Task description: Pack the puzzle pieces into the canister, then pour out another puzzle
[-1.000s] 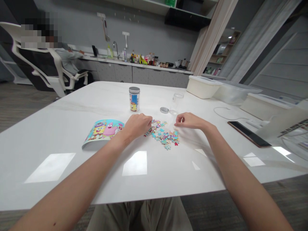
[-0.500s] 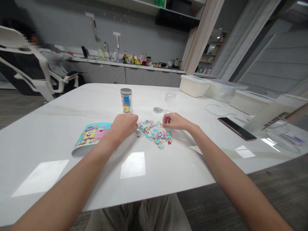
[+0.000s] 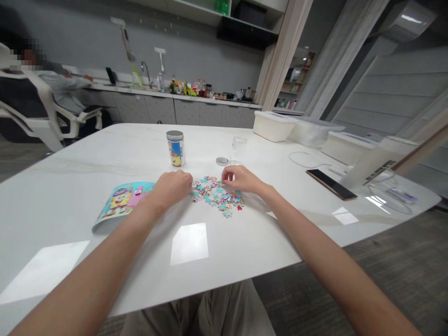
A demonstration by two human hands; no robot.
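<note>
A loose heap of small, colourful jigsaw pieces (image 3: 220, 198) lies on the white table in front of me. My left hand (image 3: 173, 186) is closed at the heap's left edge; its curled fingers hide whatever they hold. Over the upper right of the heap, my right hand (image 3: 241, 178) pinches a puzzle piece between thumb and fingertip. A curved picture sheet (image 3: 122, 200) with cartoon figures rests left of the heap, partly behind my left forearm. Beyond my left hand stands a lidded clear jar (image 3: 175, 148) with a cartoon label.
Behind the heap are a silver lid (image 3: 222, 161) and a clear empty jar (image 3: 239, 143). To the right lie a phone (image 3: 331, 184), a white cable and a pale cylinder (image 3: 371, 163). White bins (image 3: 273, 125) line the far right. A person (image 3: 63, 86) sits far left.
The view has turned slightly right, so everything sits further left in the picture. My right hand has shifted a little left over the pieces; my left hand stays at the heap's edge.
</note>
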